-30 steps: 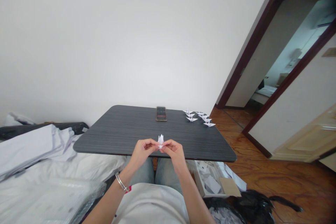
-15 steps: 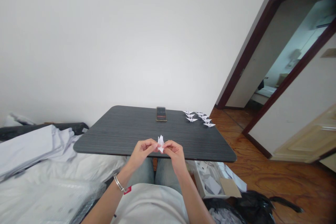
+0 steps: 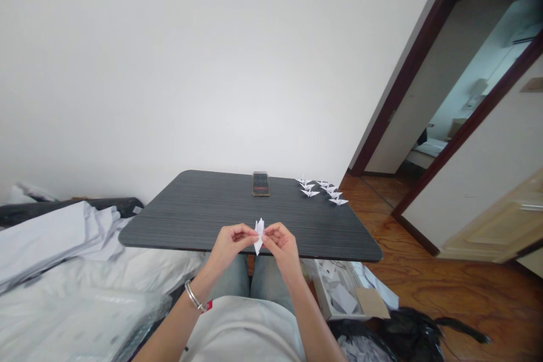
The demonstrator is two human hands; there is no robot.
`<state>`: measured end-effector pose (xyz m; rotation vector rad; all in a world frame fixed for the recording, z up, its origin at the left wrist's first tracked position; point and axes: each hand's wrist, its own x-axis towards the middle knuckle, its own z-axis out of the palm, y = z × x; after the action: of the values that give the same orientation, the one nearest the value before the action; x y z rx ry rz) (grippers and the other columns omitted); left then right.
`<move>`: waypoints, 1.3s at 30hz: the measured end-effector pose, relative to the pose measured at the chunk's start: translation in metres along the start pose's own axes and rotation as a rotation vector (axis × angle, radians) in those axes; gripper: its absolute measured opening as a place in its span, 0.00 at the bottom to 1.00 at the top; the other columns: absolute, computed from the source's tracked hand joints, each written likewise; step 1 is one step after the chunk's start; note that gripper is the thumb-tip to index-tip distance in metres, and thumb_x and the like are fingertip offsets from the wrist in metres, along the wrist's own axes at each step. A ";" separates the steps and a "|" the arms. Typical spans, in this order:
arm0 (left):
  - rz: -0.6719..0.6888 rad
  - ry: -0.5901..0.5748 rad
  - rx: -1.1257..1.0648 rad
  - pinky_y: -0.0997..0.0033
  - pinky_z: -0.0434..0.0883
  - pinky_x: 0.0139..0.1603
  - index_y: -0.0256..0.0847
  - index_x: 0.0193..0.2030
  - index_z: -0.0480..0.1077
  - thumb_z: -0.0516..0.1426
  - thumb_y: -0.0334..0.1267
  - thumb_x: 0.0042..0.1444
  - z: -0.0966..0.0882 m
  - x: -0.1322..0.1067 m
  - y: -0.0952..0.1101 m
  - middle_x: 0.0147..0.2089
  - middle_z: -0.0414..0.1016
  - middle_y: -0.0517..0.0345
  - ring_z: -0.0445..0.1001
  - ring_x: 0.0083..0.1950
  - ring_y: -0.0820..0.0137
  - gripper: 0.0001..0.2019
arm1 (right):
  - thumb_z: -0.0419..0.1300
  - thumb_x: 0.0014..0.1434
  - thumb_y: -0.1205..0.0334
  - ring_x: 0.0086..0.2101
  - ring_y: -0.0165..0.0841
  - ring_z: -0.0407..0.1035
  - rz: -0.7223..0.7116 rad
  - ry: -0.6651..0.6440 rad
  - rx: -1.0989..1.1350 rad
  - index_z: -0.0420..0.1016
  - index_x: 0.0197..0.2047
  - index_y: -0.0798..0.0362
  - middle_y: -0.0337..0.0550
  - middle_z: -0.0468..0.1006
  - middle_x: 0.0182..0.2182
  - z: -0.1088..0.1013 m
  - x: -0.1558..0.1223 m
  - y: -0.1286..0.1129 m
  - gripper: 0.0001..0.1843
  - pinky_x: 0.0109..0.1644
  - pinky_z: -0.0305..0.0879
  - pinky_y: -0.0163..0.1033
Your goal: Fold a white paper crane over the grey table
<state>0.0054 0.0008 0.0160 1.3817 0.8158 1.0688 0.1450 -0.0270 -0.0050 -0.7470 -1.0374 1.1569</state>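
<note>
Between my two hands, over the near edge of the dark table [image 3: 203, 203], is a small folded white paper piece [image 3: 259, 236], narrow and pointed at top and bottom. My left hand [image 3: 235, 242] pinches its left side between thumb and fingertips. On the opposite side, my right hand [image 3: 280, 242] grips it in the same way. Several finished white paper cranes [image 3: 310, 193] stand in two groups at the table's far right.
A phone [image 3: 260, 184] leans upright at the table's back. White paper sheets [image 3: 46, 237] lie on the bedding at left. Below the table's right side are a box [image 3: 339, 294] of paper pieces and a black bag [image 3: 407, 334] on the wooden floor.
The lower end of the folded paper now points further down and looks longer and narrower. Both hands have stayed nearly in place, still pinching it.
</note>
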 end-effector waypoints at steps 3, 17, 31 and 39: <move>-0.014 0.003 -0.004 0.74 0.69 0.34 0.34 0.26 0.73 0.63 0.34 0.40 0.000 0.001 -0.001 0.26 0.76 0.57 0.73 0.29 0.71 0.06 | 0.63 0.47 0.63 0.24 0.28 0.69 0.000 0.011 -0.022 0.67 0.30 0.53 0.36 0.74 0.23 0.001 0.000 0.000 0.08 0.30 0.67 0.32; -0.039 0.027 -0.006 0.76 0.68 0.31 0.33 0.24 0.72 0.64 0.34 0.39 0.001 0.001 -0.004 0.24 0.75 0.58 0.72 0.26 0.73 0.07 | 0.64 0.46 0.64 0.25 0.28 0.69 -0.014 -0.012 -0.050 0.67 0.31 0.53 0.37 0.74 0.25 -0.002 0.001 0.004 0.09 0.29 0.67 0.33; -0.032 0.042 0.027 0.74 0.68 0.30 0.34 0.23 0.72 0.64 0.36 0.38 0.001 0.002 -0.006 0.23 0.75 0.58 0.72 0.25 0.72 0.08 | 0.64 0.46 0.63 0.24 0.29 0.70 -0.003 0.029 -0.090 0.68 0.31 0.53 0.37 0.74 0.24 -0.001 -0.001 0.002 0.09 0.29 0.68 0.34; 0.029 0.056 0.080 0.75 0.67 0.30 0.34 0.25 0.71 0.62 0.36 0.42 0.002 0.003 -0.009 0.24 0.74 0.59 0.70 0.25 0.73 0.06 | 0.65 0.45 0.66 0.24 0.27 0.69 0.014 0.069 -0.019 0.68 0.37 0.53 0.34 0.72 0.24 0.001 0.000 0.003 0.14 0.30 0.68 0.33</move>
<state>0.0088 0.0041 0.0075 1.4397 0.8905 1.1120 0.1428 -0.0262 -0.0075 -0.8049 -0.9882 1.1273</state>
